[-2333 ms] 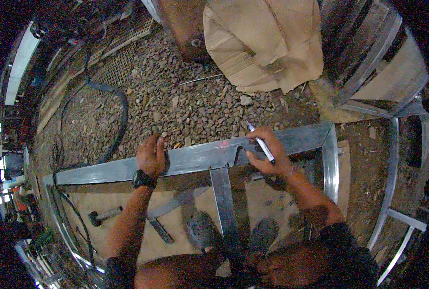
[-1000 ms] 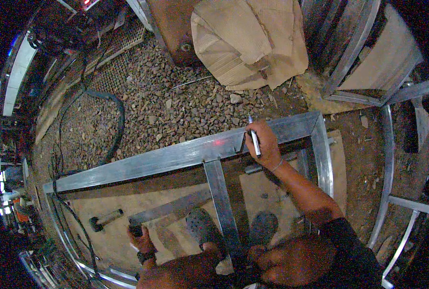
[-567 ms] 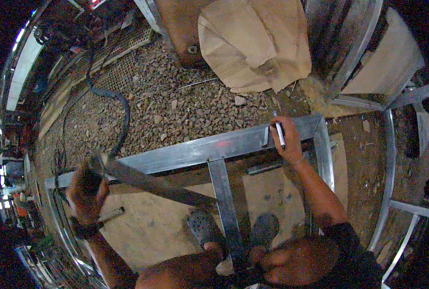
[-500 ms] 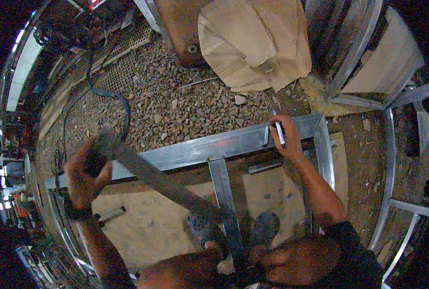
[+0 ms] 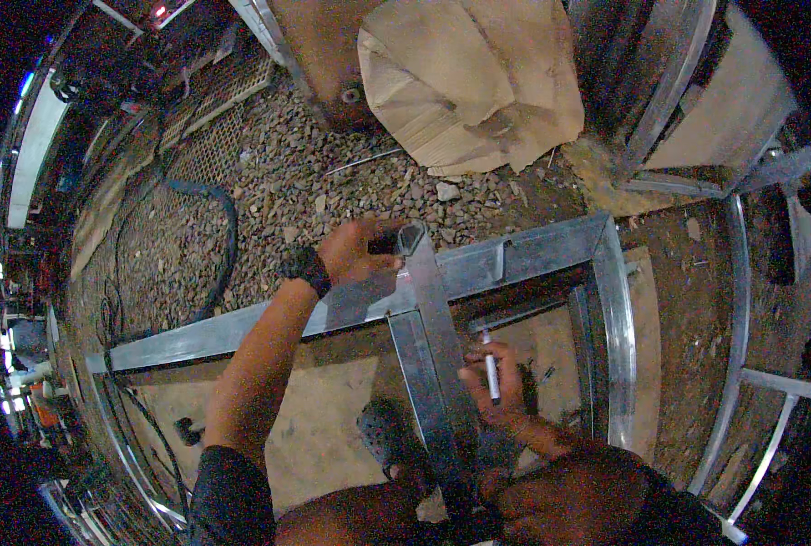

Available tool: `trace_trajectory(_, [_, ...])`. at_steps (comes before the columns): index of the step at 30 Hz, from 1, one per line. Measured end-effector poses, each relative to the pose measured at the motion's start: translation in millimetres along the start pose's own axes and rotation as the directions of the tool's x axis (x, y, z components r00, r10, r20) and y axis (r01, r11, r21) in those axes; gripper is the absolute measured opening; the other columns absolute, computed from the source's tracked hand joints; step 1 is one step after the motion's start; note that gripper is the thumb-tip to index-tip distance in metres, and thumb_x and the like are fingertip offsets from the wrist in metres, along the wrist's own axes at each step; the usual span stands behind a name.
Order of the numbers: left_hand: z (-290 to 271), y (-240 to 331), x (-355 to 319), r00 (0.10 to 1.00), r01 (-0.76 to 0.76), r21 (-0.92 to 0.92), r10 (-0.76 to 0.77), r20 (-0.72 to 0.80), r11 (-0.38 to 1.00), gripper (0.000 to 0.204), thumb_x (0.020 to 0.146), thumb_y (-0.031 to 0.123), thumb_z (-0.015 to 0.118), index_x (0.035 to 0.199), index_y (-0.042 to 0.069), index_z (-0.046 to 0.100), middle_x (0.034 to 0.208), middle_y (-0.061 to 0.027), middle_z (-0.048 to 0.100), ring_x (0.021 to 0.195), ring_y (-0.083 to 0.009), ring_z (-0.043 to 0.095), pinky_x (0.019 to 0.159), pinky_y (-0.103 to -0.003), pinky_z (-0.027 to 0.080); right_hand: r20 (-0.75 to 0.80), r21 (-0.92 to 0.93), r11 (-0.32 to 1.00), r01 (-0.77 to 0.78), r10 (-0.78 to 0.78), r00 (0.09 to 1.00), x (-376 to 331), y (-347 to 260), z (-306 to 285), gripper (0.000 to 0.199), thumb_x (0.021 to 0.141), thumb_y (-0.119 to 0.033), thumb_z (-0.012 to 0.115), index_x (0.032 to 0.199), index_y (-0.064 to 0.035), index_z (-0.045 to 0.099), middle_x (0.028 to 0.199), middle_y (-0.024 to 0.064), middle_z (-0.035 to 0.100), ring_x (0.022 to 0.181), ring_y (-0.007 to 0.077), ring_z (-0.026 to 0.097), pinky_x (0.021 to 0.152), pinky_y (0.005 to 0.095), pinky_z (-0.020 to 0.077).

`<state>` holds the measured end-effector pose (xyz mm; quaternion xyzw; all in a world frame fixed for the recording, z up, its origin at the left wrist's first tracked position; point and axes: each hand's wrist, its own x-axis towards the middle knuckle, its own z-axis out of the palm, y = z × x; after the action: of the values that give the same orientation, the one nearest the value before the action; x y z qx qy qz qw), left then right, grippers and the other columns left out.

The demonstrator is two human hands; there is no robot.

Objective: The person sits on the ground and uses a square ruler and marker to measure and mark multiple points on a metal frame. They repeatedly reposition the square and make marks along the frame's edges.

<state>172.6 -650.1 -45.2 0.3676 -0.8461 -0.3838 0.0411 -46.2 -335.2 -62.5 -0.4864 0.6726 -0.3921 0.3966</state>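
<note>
My left hand point(image 5: 360, 253), with a dark band at its wrist, grips the far end of a loose metal tube point(image 5: 437, 318). The open hollow end of this tube points away from me. It crosses the long galvanized beam point(image 5: 547, 247) of a metal frame and runs back toward my legs, beside the frame's short cross tube point(image 5: 408, 338). My right hand point(image 5: 506, 387) is closed round a white marker point(image 5: 492, 373) with a dark end. Its fingers are close to the loose tube's right side; whether they touch it I cannot tell.
Gravel point(image 5: 305, 182) lies beyond the frame, with a crumpled brown paper sheet point(image 5: 474, 91) at the far side. A dark hose point(image 5: 228, 246) curves on the left. My shoe point(image 5: 387, 432) rests on a tan board point(image 5: 314, 405) inside the frame. More metal framing point(image 5: 738, 282) stands at right.
My left hand has swung the loose tube from the left across to the middle of the beam. My right hand, still with the marker, has come back toward me from the beam's right part.
</note>
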Motion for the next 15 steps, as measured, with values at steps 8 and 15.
trace_trajectory(8, [32.8,16.5,-21.6,0.977,-0.045,0.217,0.088,-0.194,0.975,0.068,0.095,0.057,0.064,0.152,0.021,0.054,0.11,-0.0222,0.065,0.103,-0.0453,0.064,0.092,-0.053,0.052,0.098,0.047,0.988,-0.15,0.145,0.985,3.1,2.6,14.7,0.031,0.096,-0.017,0.075,0.118,-0.009,0.055,0.094,0.0007,0.055,0.081,0.0106,0.052,0.071,0.0281,0.0471])
trace_trajectory(15, [44.0,27.5,-23.3,0.937,0.041,0.345,0.085,-0.34,0.938,0.065,0.095,0.056,0.065,0.149,0.021,0.057,0.101,-0.0188,0.064,0.095,-0.0389,0.063,0.089,-0.05,0.05,0.094,0.169,0.949,-0.265,0.252,0.963,2.5,14.0,18.7,0.029,0.095,-0.014,0.076,0.115,-0.0115,0.055,0.091,-0.0043,0.054,0.078,0.006,0.049,0.068,0.0243,0.0438])
